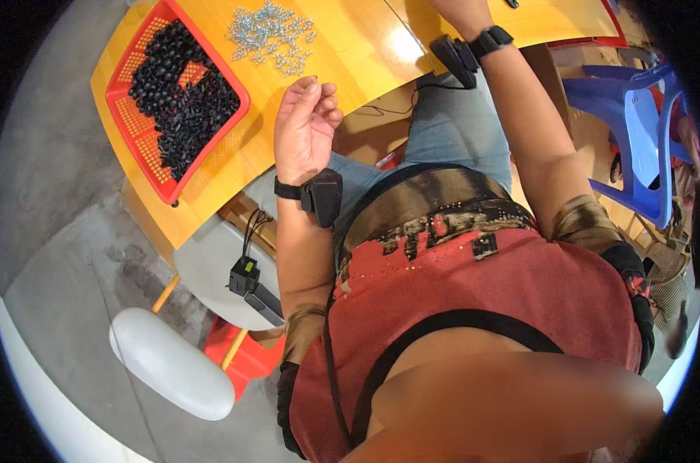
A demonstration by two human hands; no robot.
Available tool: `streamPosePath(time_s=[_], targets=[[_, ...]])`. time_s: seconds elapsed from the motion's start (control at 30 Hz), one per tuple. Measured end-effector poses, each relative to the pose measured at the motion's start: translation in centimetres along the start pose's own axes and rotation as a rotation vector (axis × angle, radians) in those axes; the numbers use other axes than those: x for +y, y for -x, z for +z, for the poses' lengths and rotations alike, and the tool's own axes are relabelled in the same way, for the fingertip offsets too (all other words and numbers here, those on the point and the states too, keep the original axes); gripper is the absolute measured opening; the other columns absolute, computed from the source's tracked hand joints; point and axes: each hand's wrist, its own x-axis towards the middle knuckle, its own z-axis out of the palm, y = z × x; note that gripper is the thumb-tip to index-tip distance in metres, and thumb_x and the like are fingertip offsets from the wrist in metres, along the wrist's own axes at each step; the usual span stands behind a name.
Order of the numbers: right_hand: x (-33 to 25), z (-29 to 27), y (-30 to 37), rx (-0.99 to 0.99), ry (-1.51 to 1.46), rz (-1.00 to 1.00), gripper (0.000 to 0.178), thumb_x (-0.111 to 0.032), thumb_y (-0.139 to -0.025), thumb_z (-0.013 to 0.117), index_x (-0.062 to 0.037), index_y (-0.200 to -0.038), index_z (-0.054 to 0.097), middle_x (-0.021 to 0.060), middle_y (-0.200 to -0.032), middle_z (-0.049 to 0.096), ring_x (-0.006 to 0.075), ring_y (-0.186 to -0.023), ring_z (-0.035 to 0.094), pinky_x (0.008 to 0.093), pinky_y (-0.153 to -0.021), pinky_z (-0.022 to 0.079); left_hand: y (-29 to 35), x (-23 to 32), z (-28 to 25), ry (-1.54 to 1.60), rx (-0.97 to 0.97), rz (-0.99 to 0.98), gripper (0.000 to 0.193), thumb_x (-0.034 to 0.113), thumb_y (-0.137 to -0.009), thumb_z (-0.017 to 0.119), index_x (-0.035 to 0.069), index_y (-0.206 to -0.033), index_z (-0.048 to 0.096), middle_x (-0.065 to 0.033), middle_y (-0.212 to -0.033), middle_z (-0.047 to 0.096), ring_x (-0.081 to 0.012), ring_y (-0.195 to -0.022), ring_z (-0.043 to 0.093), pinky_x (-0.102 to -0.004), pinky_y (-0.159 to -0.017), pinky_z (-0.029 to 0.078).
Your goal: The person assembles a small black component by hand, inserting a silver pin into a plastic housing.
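Observation:
My left hand (307,127) is raised at the table's near edge, palm up. Its fingers curl in and the thumb presses against the index finger; whatever may be between the tips is too small to make out. Just beyond it, a loose pile of small silvery screw-like pieces (269,35) lies on the yellow table (350,46). To its left stands a red plastic basket (242,100) filled with small black plastic parts (188,116). My right hand (464,14) reaches over the table at the upper edge of the view, where its fingers are cut off.
A blue plastic chair (643,139) stands at the right. On the left are a grey seat (203,255) bearing a black device with cables (246,274), and a padded grey armrest (172,363). Black straps with modules circle both wrists. A thin cable hangs below the table edge.

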Motion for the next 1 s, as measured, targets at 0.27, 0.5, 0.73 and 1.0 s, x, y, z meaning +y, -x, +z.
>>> streamPosePath(time_s=[0.27, 0.5, 0.73, 1.0], targets=[[-2.2, 0.3, 0.6, 0.056, 0.088, 0.073, 0.032, -0.018, -0.089, 0.068, -0.0041, -0.118, 0.073, 0.0265, -0.108, 0.071, 0.0432, -0.100, 0.068, 0.0488, -0.084, 0.055, 0.0, -0.8, 0.8, -0.031, -0.012, 0.036, 0.013, 0.009, -0.099, 0.067, 0.007, -0.112, 0.064, -0.0104, -0.098, 0.072, -0.0149, -0.080, 0.066, -0.0305, -0.070, 0.056], [-1.0, -0.8, 1.3, 0.012, 0.101, 0.127, 0.024, -0.018, -0.088, 0.070, 0.0016, -0.100, 0.076, 0.0254, -0.094, 0.073, 0.0403, -0.086, 0.071, 0.0463, -0.076, 0.056, -0.1, -1.3, 0.6, -0.069, -0.056, 0.036, 0.009, 0.012, -0.102, 0.064, 0.009, -0.110, 0.066, -0.0078, -0.099, 0.072, -0.0133, -0.083, 0.065, -0.0302, -0.073, 0.054], [5.3, 1.8, 1.3, -0.138, 0.154, -0.127, 0.034, -0.038, -0.095, 0.066, -0.0110, -0.113, 0.076, 0.0149, -0.098, 0.076, 0.0310, -0.088, 0.074, 0.0379, -0.077, 0.057, 0.3, -0.8, 0.2, -0.063, -0.051, 0.018, 0.011, 0.012, -0.102, 0.064, 0.008, -0.112, 0.065, -0.0078, -0.100, 0.072, -0.0125, -0.084, 0.065, -0.0292, -0.074, 0.055], [2.1, 2.2, 2.6, -0.117, -0.027, -0.266, 0.027, -0.025, -0.098, 0.065, -0.0086, -0.118, 0.073, 0.0148, -0.096, 0.071, 0.0289, -0.083, 0.071, 0.0358, -0.075, 0.055, 6.9, 8.5, 0.3, -0.367, -0.070, 0.157, 0.022, 0.012, -0.101, 0.066, 0.004, -0.122, 0.065, -0.0113, -0.106, 0.073, -0.0155, -0.088, 0.070, -0.0302, -0.079, 0.059]])
